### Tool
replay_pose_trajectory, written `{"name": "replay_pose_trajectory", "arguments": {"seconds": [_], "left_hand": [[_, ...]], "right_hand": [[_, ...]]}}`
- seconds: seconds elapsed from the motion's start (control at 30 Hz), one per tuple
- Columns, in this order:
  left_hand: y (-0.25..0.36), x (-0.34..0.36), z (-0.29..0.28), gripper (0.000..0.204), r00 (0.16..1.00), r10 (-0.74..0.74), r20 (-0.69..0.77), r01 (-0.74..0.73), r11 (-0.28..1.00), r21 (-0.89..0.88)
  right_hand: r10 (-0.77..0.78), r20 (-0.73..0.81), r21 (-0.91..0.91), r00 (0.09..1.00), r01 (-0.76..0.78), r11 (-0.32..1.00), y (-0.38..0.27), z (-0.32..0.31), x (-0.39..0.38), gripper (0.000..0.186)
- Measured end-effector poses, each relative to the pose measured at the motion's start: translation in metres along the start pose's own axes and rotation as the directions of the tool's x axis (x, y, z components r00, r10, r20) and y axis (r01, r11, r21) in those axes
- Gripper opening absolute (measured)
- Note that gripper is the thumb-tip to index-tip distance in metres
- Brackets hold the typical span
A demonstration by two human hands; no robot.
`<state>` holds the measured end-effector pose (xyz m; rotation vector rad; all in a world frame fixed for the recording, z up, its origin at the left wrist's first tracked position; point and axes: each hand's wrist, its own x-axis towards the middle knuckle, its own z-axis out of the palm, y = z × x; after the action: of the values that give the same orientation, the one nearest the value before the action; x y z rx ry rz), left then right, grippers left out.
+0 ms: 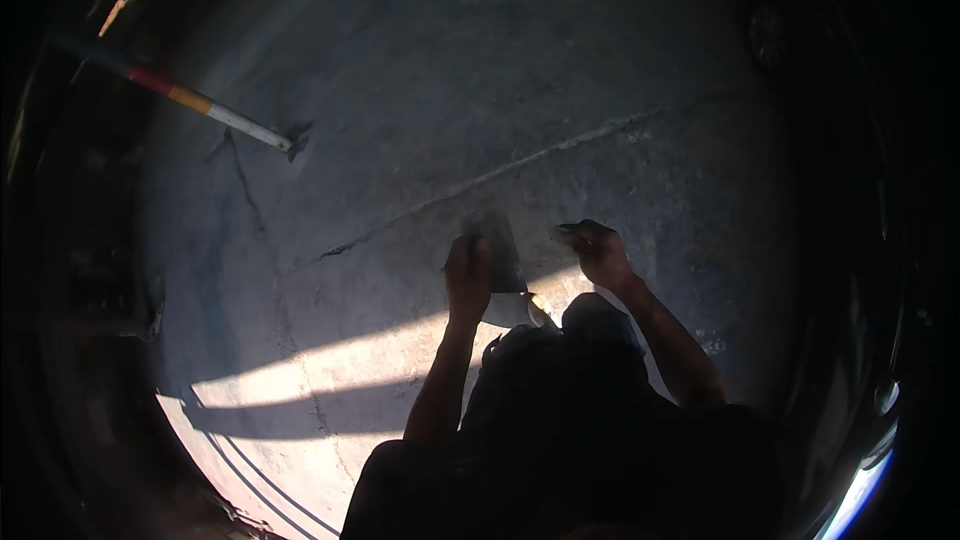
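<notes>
My left hand point(468, 270) is closed on the left edge of a dark, flat, rectangular piece point(505, 258), held out in front of my knees. What it is cannot be made out in the shade. My right hand point(602, 255) is apart from it, to the right, with its fingers pinched on a small thin thing point(568, 234) that points left. Its kind is too dark to tell. Below the flat piece, close to my legs, a pale yellowish thing point(541, 310) catches the light beside a grey rounded shape point(506, 311).
Grey concrete floor point(420, 120) spreads around me, crossed by a long crack point(490, 177). At the upper left stands a post point(230, 118) banded red, yellow and white. A dark vehicle's wheel point(768, 35) shows at the upper right. A sunlit strip point(290, 370) crosses the lower left.
</notes>
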<state>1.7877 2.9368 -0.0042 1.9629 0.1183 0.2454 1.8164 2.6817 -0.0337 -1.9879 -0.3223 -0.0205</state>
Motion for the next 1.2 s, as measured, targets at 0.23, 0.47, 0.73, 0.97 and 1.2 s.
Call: {"name": "replay_pose_trajectory", "arguments": {"seconds": [0.23,0.47,0.73,0.97,1.2], "left_hand": [[-0.014,0.117,0.024,0.021,0.980,0.194,0.031,-0.196,0.945,0.260],[-0.031,0.255,0.036,0.025,0.987,-0.158,-0.022,0.154,0.912,0.381],[-0.038,0.417,0.029,0.040,0.866,-0.483,-0.130,0.370,0.793,-0.484],[-0.041,0.523,0.035,0.034,0.669,-0.596,0.443,0.497,-0.084,-0.864],[-0.135,0.645,-0.008,0.031,0.737,-0.157,0.658,0.648,-0.114,-0.753]], "right_hand": [[-0.447,-0.031,-0.329,0.894,0.413,0.849,-0.081,0.039,0.137,0.043],[-0.095,-0.133,-0.330,0.987,0.046,0.943,0.052,0.027,0.288,0.029],[-0.484,-0.102,-0.211,0.869,0.457,0.864,-0.021,0.057,0.459,0.042],[-0.715,0.132,-0.069,0.687,0.726,0.685,-0.025,0.072,0.555,0.039],[-0.607,0.008,-0.221,0.795,0.594,0.774,0.002,0.111,0.683,0.040]]}}
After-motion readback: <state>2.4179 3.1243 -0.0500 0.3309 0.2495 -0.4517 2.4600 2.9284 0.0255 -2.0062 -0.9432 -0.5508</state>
